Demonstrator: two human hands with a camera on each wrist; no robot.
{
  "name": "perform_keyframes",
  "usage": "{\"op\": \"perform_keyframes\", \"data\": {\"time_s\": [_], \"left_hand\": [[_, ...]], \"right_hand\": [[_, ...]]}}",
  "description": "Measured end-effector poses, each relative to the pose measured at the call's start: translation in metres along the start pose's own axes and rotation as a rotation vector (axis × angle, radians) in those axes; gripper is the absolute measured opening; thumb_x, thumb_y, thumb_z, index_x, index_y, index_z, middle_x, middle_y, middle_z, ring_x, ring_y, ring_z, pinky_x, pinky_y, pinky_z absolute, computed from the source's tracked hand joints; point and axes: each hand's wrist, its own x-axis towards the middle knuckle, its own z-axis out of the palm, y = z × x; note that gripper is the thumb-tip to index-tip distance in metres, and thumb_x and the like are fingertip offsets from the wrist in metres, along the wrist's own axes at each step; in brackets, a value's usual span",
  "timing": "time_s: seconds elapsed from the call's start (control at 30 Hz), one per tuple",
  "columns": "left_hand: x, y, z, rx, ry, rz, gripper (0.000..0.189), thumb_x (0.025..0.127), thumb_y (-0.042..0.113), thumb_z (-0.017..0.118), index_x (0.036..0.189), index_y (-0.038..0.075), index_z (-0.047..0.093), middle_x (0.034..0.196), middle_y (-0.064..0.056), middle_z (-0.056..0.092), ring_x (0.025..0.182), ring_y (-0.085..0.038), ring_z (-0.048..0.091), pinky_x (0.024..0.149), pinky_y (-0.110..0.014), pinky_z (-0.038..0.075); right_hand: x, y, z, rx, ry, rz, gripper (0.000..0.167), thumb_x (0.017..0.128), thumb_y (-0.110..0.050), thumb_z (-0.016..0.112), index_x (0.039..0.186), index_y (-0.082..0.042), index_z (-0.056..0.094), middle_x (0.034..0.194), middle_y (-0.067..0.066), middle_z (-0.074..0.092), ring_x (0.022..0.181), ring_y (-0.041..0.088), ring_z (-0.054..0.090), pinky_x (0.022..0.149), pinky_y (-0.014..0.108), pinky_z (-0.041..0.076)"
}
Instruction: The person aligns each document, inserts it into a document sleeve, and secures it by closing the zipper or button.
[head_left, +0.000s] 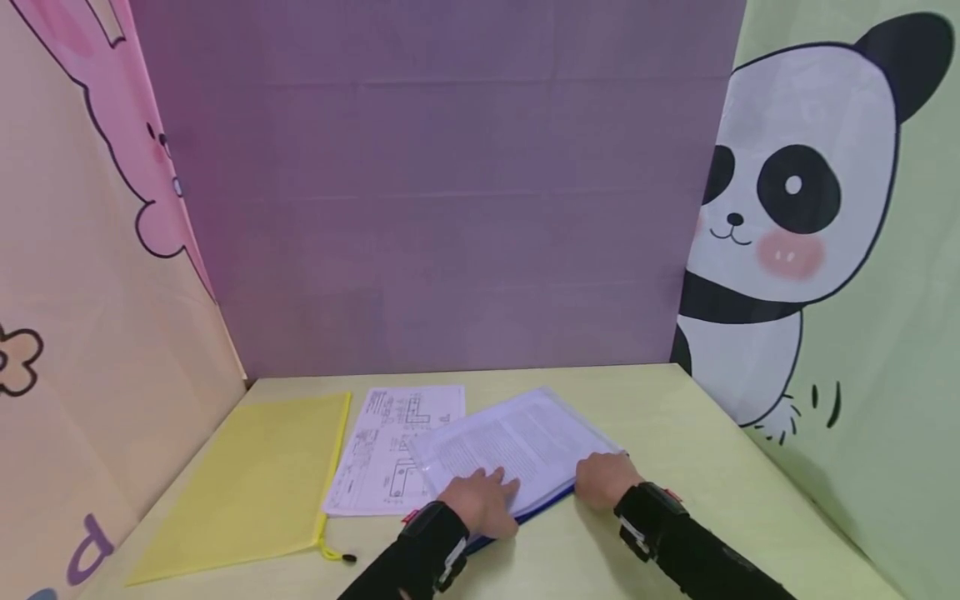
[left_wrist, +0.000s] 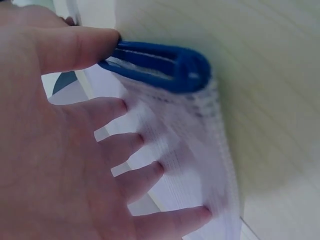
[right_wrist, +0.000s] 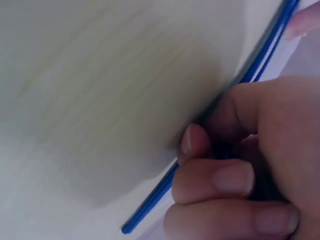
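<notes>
The blue-edged folder point(head_left: 504, 454) lies lower centre of the frame, overlapping a technical drawing point(head_left: 386, 446), the left hand point(head_left: 483, 504) spread on top, the right hand point(head_left: 603, 481) pinching the folder's edge. Lifted by that edge alone, it could, I reckon, sag and shed its printed pages point(head_left: 525, 429).

On the table point(head_left: 720, 442) lie 3 things: the pouch point(head_left: 247, 475) at the left, the sheet point(head_left: 371, 450) just beside it in the middle, and the folder point(head_left: 510, 429) to the right, overlapping the sheet's right part. The cord point(head_left: 330, 550) lies at the pouch's near right corner. The left hand point(head_left: 480, 502) rests on the folder's near left part; the right hand point(head_left: 602, 480) is at its near right corner. Behind the table stands the backdrop point(head_left: 450, 192), between 2 walls point(head_left: 892, 483), left and right.
</notes>
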Motion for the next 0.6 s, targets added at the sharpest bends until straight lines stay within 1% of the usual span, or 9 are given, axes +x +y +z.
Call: {"op": "perform_keyframes", "data": {"time_s": [0.13,0.2,0.27,0.3,0.37,0.4,0.47,0.53,0.6], "left_hand": [[-0.002,0.001,0.002,0.019,0.018,0.002,0.066,0.088,0.054,0.064,0.150,0.032,0.052,0.157,0.002,0.045,0.146,-0.027,0.038,0.114,-0.051,0.036],[-0.004,0.000,0.001,0.021,0.024,0.006,0.067,0.090,0.062,0.060,0.149,0.032,0.053,0.156,0.002,0.047,0.144,-0.026,0.041,0.113,-0.051,0.037],[-0.005,-0.001,-0.003,0.015,0.028,0.012,0.065,0.092,0.066,0.056,0.147,0.031,0.056,0.152,0.001,0.051,0.140,-0.026,0.047,0.111,-0.050,0.039],[-0.005,-0.001,-0.005,0.012,0.028,0.017,0.062,0.093,0.065,0.055,0.145,0.030,0.058,0.149,0.001,0.054,0.136,-0.025,0.050,0.110,-0.050,0.041],[-0.006,-0.003,-0.010,0.014,0.021,0.036,0.052,0.094,0.059,0.058,0.136,0.029,0.065,0.138,0.003,0.060,0.122,-0.022,0.059,0.102,-0.048,0.046],[-0.005,-0.004,-0.012,0.017,0.020,0.047,0.046,0.094,0.054,0.062,0.131,0.028,0.068,0.134,0.003,0.062,0.114,-0.021,0.061,0.098,-0.047,0.049],[-0.005,-0.007,-0.015,0.029,0.022,0.070,0.043,0.090,0.047,0.070,0.128,0.027,0.069,0.131,0.002,0.062,0.109,-0.020,0.060,0.094,-0.046,0.050],[-0.005,-0.010,-0.016,0.034,0.021,0.084,0.047,0.085,0.044,0.076,0.128,0.028,0.069,0.135,0.000,0.059,0.113,-0.022,0.058,0.095,-0.047,0.050],[-0.005,-0.014,-0.015,0.028,0.027,0.085,0.059,0.082,0.048,0.079,0.136,0.030,0.065,0.147,-0.005,0.053,0.128,-0.027,0.053,0.103,-0.052,0.045]], "right_hand": [[0.000,0.000,0.001,-0.044,0.031,-0.018,0.023,0.086,-0.009,0.062,0.065,-0.004,0.055,0.065,0.010,0.056,0.062,0.026,0.057,0.063,0.053,0.055],[0.000,0.000,0.000,-0.040,0.028,-0.014,0.024,0.087,-0.009,0.062,0.065,-0.005,0.054,0.064,0.009,0.054,0.061,0.024,0.055,0.062,0.052,0.055],[0.000,0.000,-0.001,-0.024,0.024,-0.009,0.025,0.087,-0.008,0.062,0.064,-0.005,0.053,0.064,0.009,0.053,0.061,0.024,0.054,0.063,0.052,0.055],[0.001,0.001,-0.001,-0.016,0.024,-0.005,0.025,0.088,-0.008,0.061,0.065,-0.005,0.053,0.064,0.009,0.053,0.062,0.024,0.054,0.064,0.052,0.055],[0.003,0.003,0.000,-0.001,0.018,0.006,0.024,0.089,-0.008,0.060,0.066,-0.005,0.053,0.065,0.009,0.052,0.063,0.024,0.053,0.066,0.053,0.055],[0.003,0.004,0.000,0.003,0.017,0.010,0.024,0.089,-0.008,0.060,0.066,-0.005,0.053,0.065,0.009,0.052,0.063,0.024,0.052,0.066,0.053,0.055],[0.005,0.005,0.001,0.008,0.015,0.013,0.023,0.089,-0.008,0.060,0.067,-0.004,0.054,0.066,0.009,0.051,0.063,0.024,0.051,0.067,0.053,0.054],[0.007,0.005,0.000,0.008,0.008,0.017,0.022,0.090,-0.008,0.060,0.068,-0.004,0.054,0.066,0.008,0.050,0.063,0.023,0.050,0.066,0.051,0.054],[0.009,0.006,-0.001,0.008,0.011,0.020,0.022,0.090,-0.008,0.060,0.069,-0.004,0.054,0.066,0.008,0.050,0.063,0.023,0.050,0.064,0.050,0.054]]}}
